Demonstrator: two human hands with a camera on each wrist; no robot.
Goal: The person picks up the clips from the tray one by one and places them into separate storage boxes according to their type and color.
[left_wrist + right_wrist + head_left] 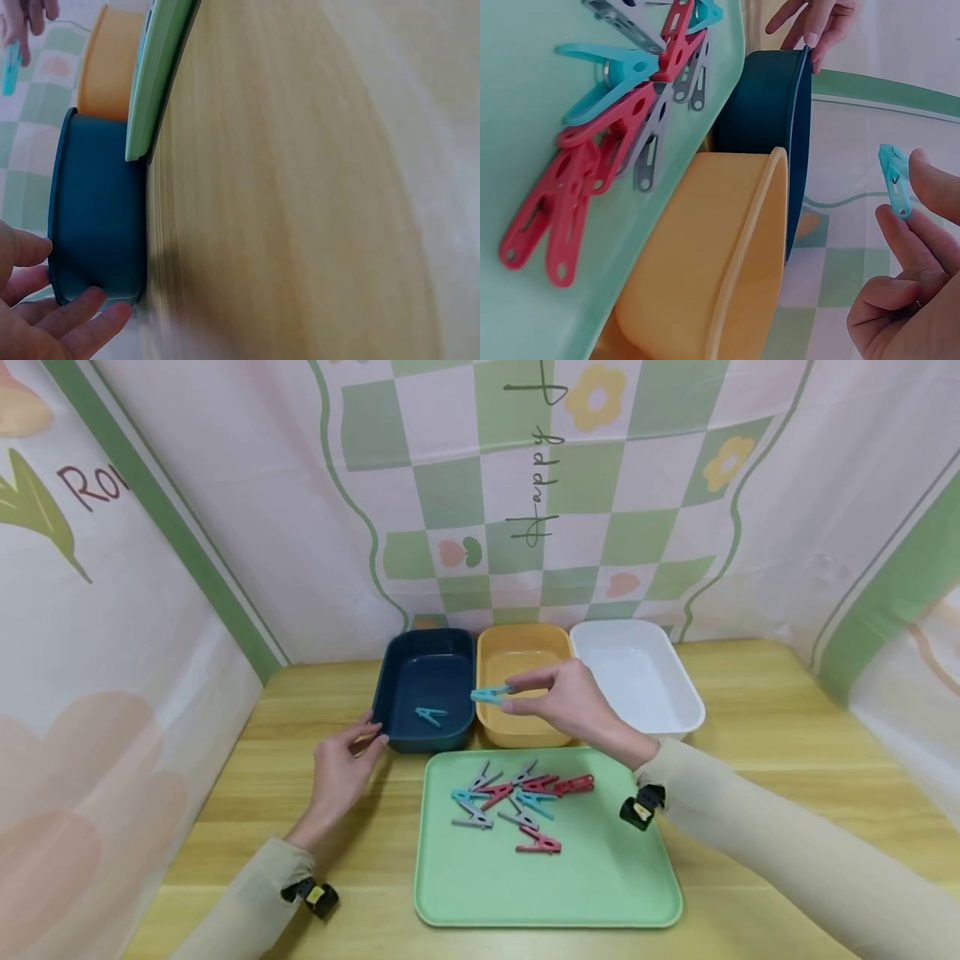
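My right hand (573, 697) pinches a light-blue clothespin (491, 695) between thumb and fingertips, raised over the yellow bin (525, 737) close to the dark-blue bin. The right wrist view shows this clothespin (895, 180) by its handle ends at the fingers. My left hand (345, 768) touches the near left corner of the dark-blue bin (425, 745), its fingers fairly straight against rim and side. Inside that bin lies another light-blue clothespin (431, 716). On the green tray (555, 893) several red, grey and light-blue clothespins lie in a loose heap, among them a red clothespin (540, 841).
A white bin (637, 677) stands right of the yellow one, the three bins side by side behind the tray. Under everything is a wooden table (780, 727). A patterned cloth (525, 510) hangs behind and along both sides.
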